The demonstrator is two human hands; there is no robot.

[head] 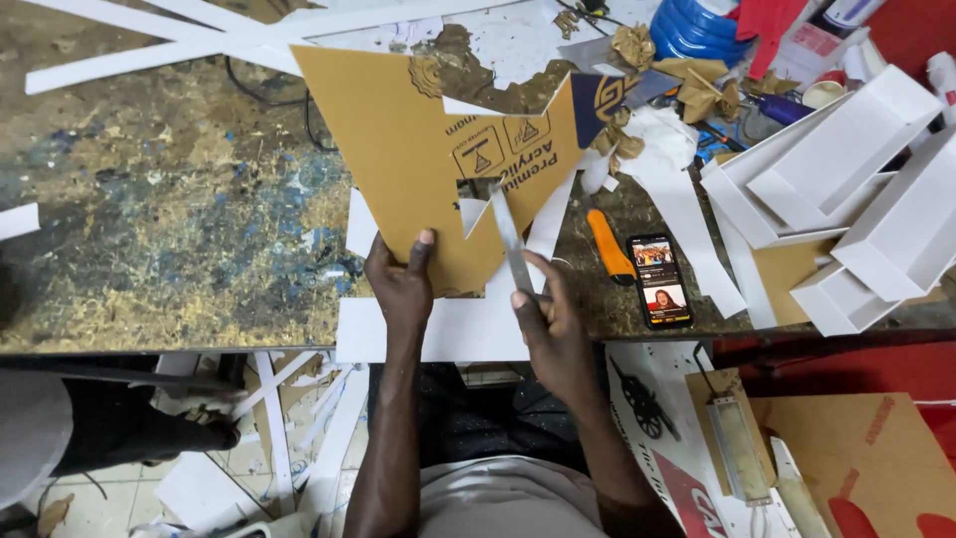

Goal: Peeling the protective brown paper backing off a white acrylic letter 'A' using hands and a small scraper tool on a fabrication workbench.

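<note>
Seen from above, a worn, paint-flecked brown and blue workbench [149, 219] fills the left of the view, with long white strips of sheet material [149, 45] lying across its far edge; moving right, the person's left hand [400, 282] pins the near edge of a large tan paper-faced acrylic sheet with jagged cut-outs [398, 139], thumb on top and the other digits curled beneath, so the hand is closed on the sheet; the sheet lies flat on the bench, its near corner overhanging a white offcut [458, 329]; it looks stiff, thin and fairly light, likely brittle at the narrow points beside the cut-outs, with a paper face that gives grip, so the broad uncut area near the edge seems the safest place to hold; next, the right hand [551, 324] is wrapped around a slim grey metal blade [510, 239], forefinger along it, the tip resting at the square notch in the sheet; further right lie an orange-handled utility knife [607, 247] and a black smartphone with a lit screen [659, 281], just beside each other; at the far right, white open box-like channel pieces [846, 169] are stacked together.
</note>
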